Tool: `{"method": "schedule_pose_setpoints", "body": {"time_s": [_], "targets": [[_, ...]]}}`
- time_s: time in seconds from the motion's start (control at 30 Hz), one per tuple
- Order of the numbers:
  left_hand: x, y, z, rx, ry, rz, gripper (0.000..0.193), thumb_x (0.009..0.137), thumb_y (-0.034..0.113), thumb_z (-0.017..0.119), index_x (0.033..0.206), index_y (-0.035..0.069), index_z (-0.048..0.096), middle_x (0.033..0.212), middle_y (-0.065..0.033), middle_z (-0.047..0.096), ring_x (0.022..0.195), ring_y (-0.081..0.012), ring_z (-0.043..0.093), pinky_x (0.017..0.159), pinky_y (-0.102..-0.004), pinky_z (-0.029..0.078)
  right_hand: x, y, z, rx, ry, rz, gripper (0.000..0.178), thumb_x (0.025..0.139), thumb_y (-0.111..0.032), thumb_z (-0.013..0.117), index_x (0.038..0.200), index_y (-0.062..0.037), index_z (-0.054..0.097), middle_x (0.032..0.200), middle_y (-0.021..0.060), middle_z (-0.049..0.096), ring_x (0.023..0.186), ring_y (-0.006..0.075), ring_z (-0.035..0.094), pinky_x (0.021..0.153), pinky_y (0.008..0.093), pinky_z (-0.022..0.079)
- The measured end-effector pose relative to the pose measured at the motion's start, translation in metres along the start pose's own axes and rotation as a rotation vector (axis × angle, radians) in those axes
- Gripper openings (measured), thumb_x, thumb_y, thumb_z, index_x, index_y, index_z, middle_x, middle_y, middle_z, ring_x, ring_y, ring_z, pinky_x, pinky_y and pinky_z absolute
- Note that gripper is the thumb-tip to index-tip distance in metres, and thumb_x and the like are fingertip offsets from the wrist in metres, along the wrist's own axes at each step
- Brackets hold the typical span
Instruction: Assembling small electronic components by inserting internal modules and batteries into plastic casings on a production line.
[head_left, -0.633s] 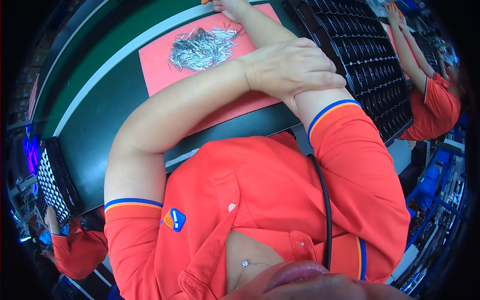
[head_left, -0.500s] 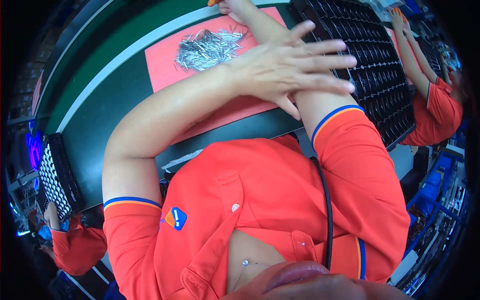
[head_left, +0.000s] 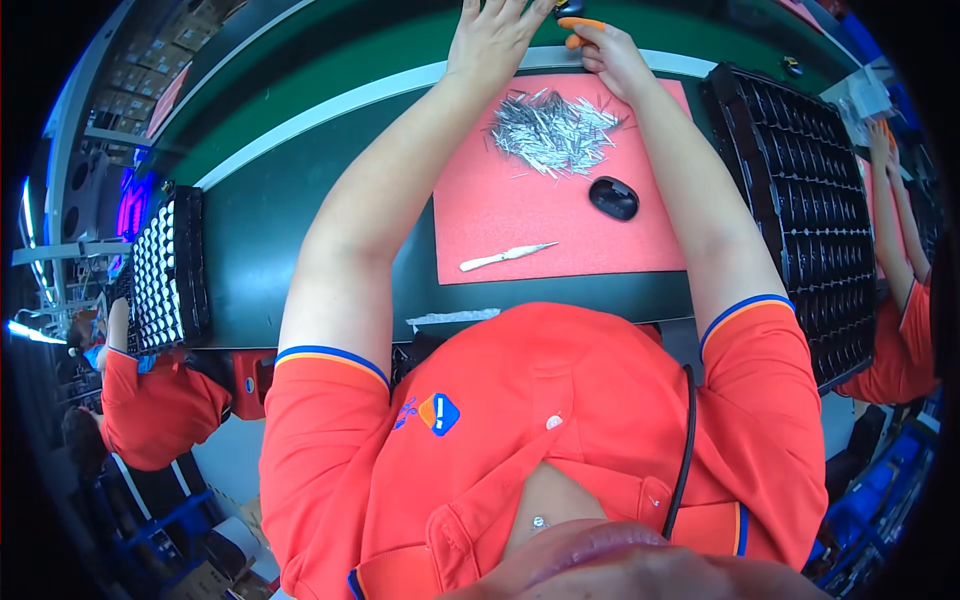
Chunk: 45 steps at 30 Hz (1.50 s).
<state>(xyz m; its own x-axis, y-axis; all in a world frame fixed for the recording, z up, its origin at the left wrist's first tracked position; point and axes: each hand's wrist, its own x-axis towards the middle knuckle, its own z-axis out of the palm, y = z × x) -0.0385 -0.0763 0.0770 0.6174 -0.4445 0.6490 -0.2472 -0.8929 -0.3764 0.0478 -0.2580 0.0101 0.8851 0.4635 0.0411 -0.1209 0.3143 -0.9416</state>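
Observation:
My left hand (head_left: 492, 42) reaches over the green surface at the top edge, fingers stretched out and some tips cut off. A small dark item (head_left: 567, 9) with a yellowish part lies close to its fingers. My right hand (head_left: 612, 62) is beside it, with orange covers on the forefinger and thumb. Those two fingers are apart with nothing visible between them. Below the hands, a heap of thin silvery metal pins (head_left: 555, 135) is spread on a pink mat (head_left: 510, 215). A smooth black oval object (head_left: 613, 199) and a white pointed tool (head_left: 508, 256) also lie on the mat.
Black compartment trays (head_left: 815, 210) stand right of the mat. At the left, another black tray holds rows of white round parts (head_left: 158, 285). A pale strip (head_left: 453, 318) lies at the table's near edge. People in red shirts work at both sides.
My left hand has left my right forearm and moved up to the green surface. The black oval object and white tool, hidden before, now show. The whole view has shifted.

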Motion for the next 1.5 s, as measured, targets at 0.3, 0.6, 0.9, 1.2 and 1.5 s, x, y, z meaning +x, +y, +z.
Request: {"method": "schedule_pose_setpoints", "body": {"time_s": [0.3,0.6,0.9,1.2,1.5], "targets": [[0.012,-0.003,0.01,-0.095,0.031,-0.071,0.077,0.08,0.033,0.064,0.148,0.02,0.029,0.154,-0.0127,0.021,0.142,-0.0313,0.019,0.113,-0.0533,0.015,0.007,0.004,-0.001,0.037,-0.012,0.014,0.027,0.095,-0.014,0.052,0.117,0.0005,0.059,0.084,0.0044,0.061,0.051,0.0015,0.033,0.044,0.0166,0.027],[0.022,0.007,0.008,-0.187,0.013,-0.135,0.078,0.079,0.032,0.064,0.148,0.019,0.028,0.154,-0.0138,0.02,0.143,-0.0323,0.017,0.112,-0.0549,0.015,0.004,0.002,0.001,0.107,-0.007,0.086,0.024,0.094,-0.014,0.055,0.114,-0.0021,0.058,0.081,0.0026,0.06,0.048,0.0012,0.032,0.042,0.0168,0.024],[0.016,0.004,0.012,-0.118,-0.009,-0.071,0.059,0.079,0.016,0.055,0.136,0.004,0.044,0.149,-0.0183,0.031,0.14,-0.0349,0.023,0.113,-0.0527,0.016,-0.008,-0.081,0.086,-1.17,0.271,-0.975,0.048,0.09,-0.032,0.054,0.129,-0.0048,0.052,0.136,0.0188,0.045,0.124,0.0341,0.043,0.104,0.0469,0.032],[0.007,0.002,0.014,-0.212,0.022,-0.103,0.062,0.078,0.022,0.061,0.136,0.006,0.045,0.148,-0.0182,0.031,0.141,-0.0348,0.021,0.113,-0.0525,0.017,0.007,-0.019,0.114,-1.376,-0.107,-0.999,0.059,0.092,-0.054,0.041,0.121,-0.0071,0.062,0.137,0.02,0.047,0.138,0.0373,0.026,0.113,0.0511,0.012],[-0.004,-0.01,-0.002,-0.22,-0.013,-0.099,0.062,0.076,0.024,0.065,0.133,0.007,0.047,0.147,-0.0181,0.031,0.141,-0.0339,0.02,0.112,-0.0522,0.018,-0.068,-0.029,0.178,-1.27,-0.231,-0.943,0.053,0.09,-0.052,0.047,0.094,-0.0055,0.072,0.087,0.0152,0.066,0.089,0.0336,0.059,0.089,0.0424,0.042]]}}
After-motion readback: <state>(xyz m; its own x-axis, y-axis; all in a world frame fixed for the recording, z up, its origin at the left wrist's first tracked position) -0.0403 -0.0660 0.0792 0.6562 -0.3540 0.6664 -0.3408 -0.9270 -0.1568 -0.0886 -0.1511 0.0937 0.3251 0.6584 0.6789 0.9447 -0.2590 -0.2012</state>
